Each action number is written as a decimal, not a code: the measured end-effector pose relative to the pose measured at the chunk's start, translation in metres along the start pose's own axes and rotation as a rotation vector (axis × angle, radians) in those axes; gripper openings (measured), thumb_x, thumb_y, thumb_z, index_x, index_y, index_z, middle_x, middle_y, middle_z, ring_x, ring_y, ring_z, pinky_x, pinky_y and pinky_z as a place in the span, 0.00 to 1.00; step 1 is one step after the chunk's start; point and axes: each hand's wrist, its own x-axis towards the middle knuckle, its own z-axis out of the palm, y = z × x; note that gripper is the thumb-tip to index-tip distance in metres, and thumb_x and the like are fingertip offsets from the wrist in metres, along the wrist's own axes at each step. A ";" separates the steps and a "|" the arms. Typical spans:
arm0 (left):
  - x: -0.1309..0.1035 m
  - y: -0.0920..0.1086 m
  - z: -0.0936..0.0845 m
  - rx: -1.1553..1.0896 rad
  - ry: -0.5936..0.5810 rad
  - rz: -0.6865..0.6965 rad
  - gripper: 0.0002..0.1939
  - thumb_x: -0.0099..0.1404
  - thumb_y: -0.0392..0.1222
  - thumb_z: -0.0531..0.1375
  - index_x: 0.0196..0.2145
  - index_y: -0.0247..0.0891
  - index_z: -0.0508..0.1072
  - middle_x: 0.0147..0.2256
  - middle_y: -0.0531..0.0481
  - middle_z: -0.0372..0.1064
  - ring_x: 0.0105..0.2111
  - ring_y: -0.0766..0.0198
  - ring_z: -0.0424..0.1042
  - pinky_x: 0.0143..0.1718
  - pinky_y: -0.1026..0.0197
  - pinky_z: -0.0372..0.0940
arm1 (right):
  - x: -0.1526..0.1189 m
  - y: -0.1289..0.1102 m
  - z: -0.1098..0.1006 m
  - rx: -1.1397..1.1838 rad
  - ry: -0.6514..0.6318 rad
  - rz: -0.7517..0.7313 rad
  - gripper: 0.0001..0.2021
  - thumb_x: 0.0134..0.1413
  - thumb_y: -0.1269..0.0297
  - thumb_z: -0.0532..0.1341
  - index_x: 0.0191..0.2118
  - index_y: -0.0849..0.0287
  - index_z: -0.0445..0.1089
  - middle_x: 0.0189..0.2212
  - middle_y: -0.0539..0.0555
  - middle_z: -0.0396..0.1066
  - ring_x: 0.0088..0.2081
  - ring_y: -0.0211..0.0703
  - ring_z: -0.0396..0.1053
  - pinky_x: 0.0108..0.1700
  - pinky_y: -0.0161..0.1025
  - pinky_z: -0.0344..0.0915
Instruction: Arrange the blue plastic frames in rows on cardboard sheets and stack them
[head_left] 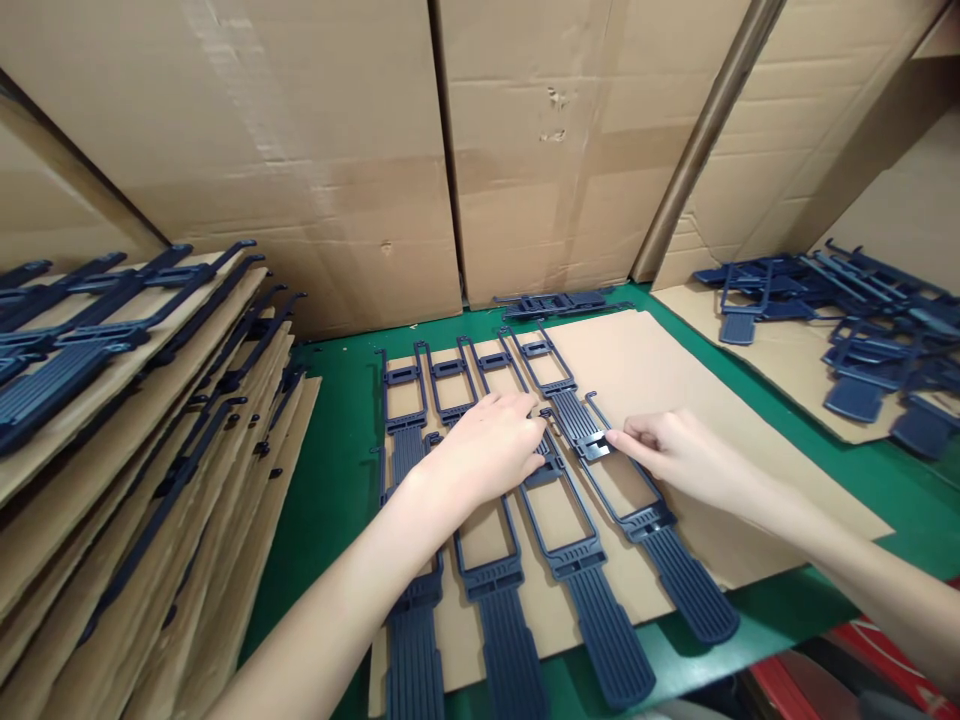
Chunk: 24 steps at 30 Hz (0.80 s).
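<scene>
Dark blue plastic frames with ribbed paddle ends lie in two overlapping rows on a cardboard sheet (pixel 705 400). My right hand (pixel 675 450) is closed in a pinch, fingertips at the right end of a small shiny plate (pixel 597 446). That plate sits across the crossbar of the near right-hand plastic frame (pixel 634 500). My left hand (pixel 499 440) reaches over the middle columns with bent fingers. Its fingertips come down by the crossbar of the neighbouring plastic frame (pixel 574 525); the hand hides whatever is between them.
Left stands a tall stack of cardboard sheets (pixel 217 540) layered with similar frames. More frames lie in a loose heap (pixel 862 310) on cardboard at right, and a few (pixel 562 303) at the back. Cardboard walls (pixel 315 150) enclose the green table (pixel 322 470).
</scene>
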 end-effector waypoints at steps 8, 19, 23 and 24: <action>0.003 0.000 0.001 0.000 0.048 0.019 0.16 0.63 0.38 0.61 0.48 0.31 0.72 0.52 0.36 0.66 0.56 0.49 0.63 0.56 0.50 0.59 | -0.001 0.001 0.001 -0.014 -0.005 -0.008 0.23 0.63 0.49 0.46 0.20 0.57 0.54 0.16 0.47 0.57 0.20 0.37 0.57 0.25 0.35 0.48; 0.005 0.004 0.006 0.026 0.040 0.063 0.15 0.64 0.40 0.60 0.47 0.31 0.73 0.52 0.38 0.66 0.55 0.51 0.64 0.56 0.52 0.59 | 0.001 0.000 0.000 -0.065 0.044 -0.021 0.23 0.62 0.50 0.50 0.18 0.57 0.53 0.13 0.47 0.56 0.18 0.36 0.55 0.24 0.35 0.46; 0.005 0.004 0.007 0.027 0.044 0.060 0.16 0.65 0.39 0.59 0.49 0.31 0.71 0.53 0.38 0.65 0.56 0.51 0.63 0.56 0.52 0.59 | 0.001 0.001 -0.001 -0.080 0.053 -0.033 0.23 0.61 0.51 0.51 0.18 0.57 0.53 0.13 0.47 0.57 0.18 0.36 0.55 0.23 0.35 0.46; 0.005 0.004 0.007 0.025 0.045 0.057 0.16 0.65 0.39 0.59 0.49 0.31 0.71 0.53 0.38 0.65 0.56 0.51 0.63 0.56 0.52 0.58 | 0.001 0.001 -0.002 -0.086 0.055 -0.036 0.23 0.61 0.51 0.51 0.18 0.57 0.54 0.13 0.47 0.57 0.18 0.36 0.55 0.23 0.35 0.46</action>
